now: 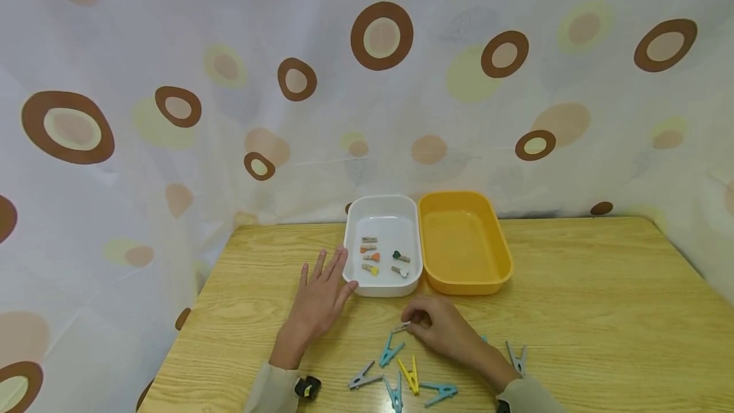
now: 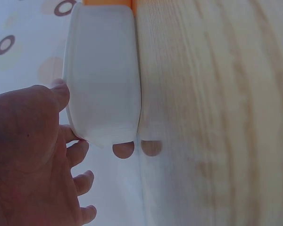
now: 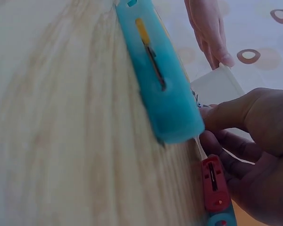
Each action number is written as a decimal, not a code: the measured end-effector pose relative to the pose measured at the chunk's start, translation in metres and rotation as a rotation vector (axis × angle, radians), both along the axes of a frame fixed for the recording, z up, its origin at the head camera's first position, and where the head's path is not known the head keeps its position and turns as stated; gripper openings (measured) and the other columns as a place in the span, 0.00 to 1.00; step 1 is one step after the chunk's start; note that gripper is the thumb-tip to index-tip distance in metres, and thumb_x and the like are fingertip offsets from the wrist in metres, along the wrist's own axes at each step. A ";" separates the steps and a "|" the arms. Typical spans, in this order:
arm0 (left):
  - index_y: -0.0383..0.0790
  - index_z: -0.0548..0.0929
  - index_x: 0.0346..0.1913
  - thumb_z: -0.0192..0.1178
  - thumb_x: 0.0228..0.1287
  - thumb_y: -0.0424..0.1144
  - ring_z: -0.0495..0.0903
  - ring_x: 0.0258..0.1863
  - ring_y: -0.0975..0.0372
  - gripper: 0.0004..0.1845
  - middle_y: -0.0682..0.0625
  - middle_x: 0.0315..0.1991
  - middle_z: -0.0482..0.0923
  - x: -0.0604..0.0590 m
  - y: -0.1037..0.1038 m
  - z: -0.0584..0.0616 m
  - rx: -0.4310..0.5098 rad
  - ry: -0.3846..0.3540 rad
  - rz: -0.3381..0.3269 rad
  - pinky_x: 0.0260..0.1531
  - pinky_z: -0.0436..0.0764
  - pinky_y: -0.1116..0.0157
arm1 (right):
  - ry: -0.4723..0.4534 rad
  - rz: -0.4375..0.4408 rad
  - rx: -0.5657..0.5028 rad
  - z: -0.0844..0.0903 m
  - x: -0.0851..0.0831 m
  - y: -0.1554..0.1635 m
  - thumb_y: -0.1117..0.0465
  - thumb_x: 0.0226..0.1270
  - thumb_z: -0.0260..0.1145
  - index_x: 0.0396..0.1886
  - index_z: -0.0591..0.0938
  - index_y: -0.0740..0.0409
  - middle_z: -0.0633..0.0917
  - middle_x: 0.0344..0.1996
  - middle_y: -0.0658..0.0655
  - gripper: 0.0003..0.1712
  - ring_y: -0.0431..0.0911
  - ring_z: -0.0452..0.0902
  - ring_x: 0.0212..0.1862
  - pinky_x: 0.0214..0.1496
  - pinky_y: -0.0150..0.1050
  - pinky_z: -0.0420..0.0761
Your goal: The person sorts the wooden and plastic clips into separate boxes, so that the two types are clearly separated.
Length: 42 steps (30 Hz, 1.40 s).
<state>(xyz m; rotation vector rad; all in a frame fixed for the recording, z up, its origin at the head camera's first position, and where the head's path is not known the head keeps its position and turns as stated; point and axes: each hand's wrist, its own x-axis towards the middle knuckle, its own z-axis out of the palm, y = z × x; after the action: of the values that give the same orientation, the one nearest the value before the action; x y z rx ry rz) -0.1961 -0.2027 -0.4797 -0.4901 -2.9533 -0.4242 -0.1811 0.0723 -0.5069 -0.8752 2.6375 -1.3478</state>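
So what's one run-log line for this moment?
left hand: touching white tray | right hand: pinching small clip | white tray: six wooden clips | yellow tray: alongside | table: larger plastic clips

tray [image 1: 384, 227] white | tub [image 1: 464, 241] orange | pegs [image 1: 385, 358] turquoise, grey, yellow | backdrop [image 1: 367, 120] brown-ringed

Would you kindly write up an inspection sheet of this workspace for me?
Surface: wood-grain table.
Job's things: white tray holding six small wooden clips; orange tray beside it; a small clip in the right hand.
Clutter: larger plastic clips, blue, grey and yellow, scattered around the right hand and forearm; a red one shows in the right wrist view.
Grippers: left hand touches the white tray's edge, fingers spread; right hand pinches the small clip in front of the trays.
Cables: nothing seen.
Surroundings: pale sheet patterned with brown rings and spots behind the table.
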 end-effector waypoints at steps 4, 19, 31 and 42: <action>0.41 0.52 0.83 0.42 0.82 0.58 0.46 0.81 0.45 0.37 0.47 0.82 0.50 -0.001 0.001 0.000 0.003 0.003 -0.002 0.74 0.46 0.36 | 0.009 -0.021 -0.032 0.003 0.004 0.003 0.71 0.62 0.74 0.35 0.87 0.52 0.85 0.35 0.47 0.09 0.35 0.78 0.35 0.37 0.34 0.82; 0.40 0.53 0.83 0.42 0.82 0.58 0.47 0.81 0.44 0.37 0.46 0.82 0.51 0.002 -0.001 -0.003 0.002 0.017 0.006 0.74 0.48 0.35 | 0.022 -0.052 -0.121 0.013 0.013 0.009 0.73 0.62 0.73 0.36 0.87 0.53 0.86 0.35 0.46 0.10 0.36 0.81 0.36 0.38 0.33 0.84; 0.40 0.54 0.82 0.43 0.82 0.58 0.48 0.80 0.44 0.37 0.46 0.82 0.52 0.001 -0.001 -0.005 0.022 0.026 0.004 0.74 0.47 0.35 | 0.044 -0.113 -0.171 0.031 0.012 0.014 0.75 0.62 0.73 0.38 0.88 0.54 0.87 0.37 0.47 0.12 0.38 0.82 0.37 0.40 0.34 0.85; 0.40 0.54 0.82 0.43 0.82 0.58 0.47 0.80 0.44 0.37 0.46 0.82 0.52 0.000 0.002 -0.003 0.027 0.024 0.002 0.74 0.47 0.35 | 0.194 -0.149 -0.245 0.037 0.000 0.019 0.76 0.58 0.75 0.39 0.88 0.57 0.89 0.36 0.48 0.13 0.38 0.84 0.36 0.38 0.36 0.86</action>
<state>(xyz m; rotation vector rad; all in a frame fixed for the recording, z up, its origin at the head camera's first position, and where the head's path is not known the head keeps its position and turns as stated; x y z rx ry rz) -0.1956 -0.2009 -0.4829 -0.4864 -2.9209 -0.4540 -0.1814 0.0910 -0.4703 -0.8916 2.7701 -1.7363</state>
